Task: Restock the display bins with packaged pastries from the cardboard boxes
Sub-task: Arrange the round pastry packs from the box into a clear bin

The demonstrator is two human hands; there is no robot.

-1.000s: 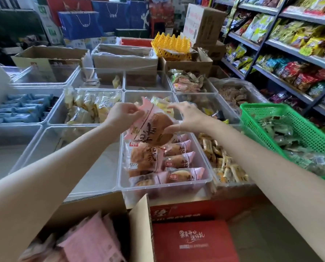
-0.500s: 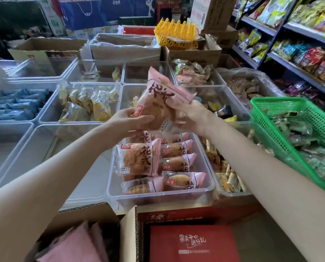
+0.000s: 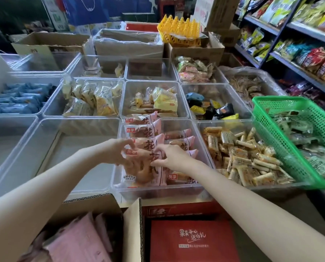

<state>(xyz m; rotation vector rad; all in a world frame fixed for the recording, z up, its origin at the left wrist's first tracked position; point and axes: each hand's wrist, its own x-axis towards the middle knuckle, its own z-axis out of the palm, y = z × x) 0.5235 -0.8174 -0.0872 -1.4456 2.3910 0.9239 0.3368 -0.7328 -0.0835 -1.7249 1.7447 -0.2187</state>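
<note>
Both the left hand point(image 3: 120, 153) and right hand point(image 3: 169, 157) pinched the soft, light pink plastic-wrapped pastry point(image 3: 144, 163) by its edges, over the clear plastic bin point(image 3: 157, 191).

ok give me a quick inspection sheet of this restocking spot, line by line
surface: grid of clear plastic display bins; the near-left one shows bare floor
job's things: pink-wrapped pastry packet at the middle bin's front; more pink packets in the open cardboard box
clutter: green plastic mesh basket of snacks over the right bins; red gift box
grippers: left hand and right hand both pinch the packet
cables: nothing seen
surroundings: snack shelves on the right
</note>
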